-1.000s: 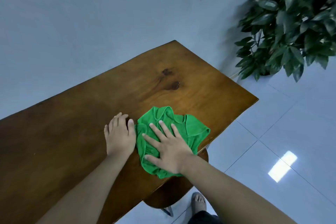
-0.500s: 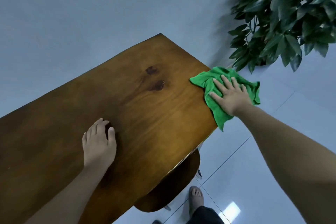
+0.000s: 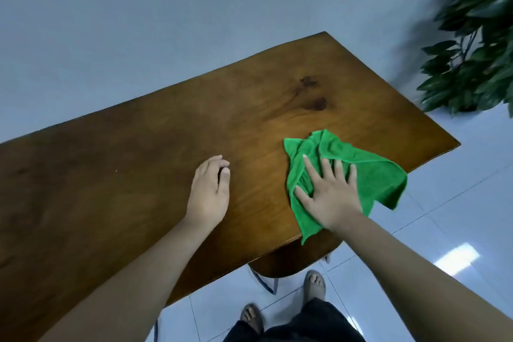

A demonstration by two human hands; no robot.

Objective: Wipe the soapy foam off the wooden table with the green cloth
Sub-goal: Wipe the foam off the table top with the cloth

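Pale grey wall and glossy white floor tiles are framing the head view, with a leafy dark green plant blurring in the upper right corner. Filling the middle is the brown polished wooden counter, its grain showing two dark knots toward the far end. No soapy foam is showing anywhere on the wood, though a thin film would be hard to tell at this sharpness.

The crumpled bright green cloth is lying on the counter near its right front corner, one flap hanging over the edge. The right hand is pressing down on it with palm flat and digits spread, pinning rather than clutching it. The left hand is resting on bare wood well apart from the cloth, loosely curled and grasping nothing.

Below, a pair of bare feet are standing on the tiles beside a rounded wooden stool seat.

The wiping stroke looks to be under way, probably late in the job; the next move is likely calling for firm downward pressure while sweeping the cloth across the remaining unwiped wood
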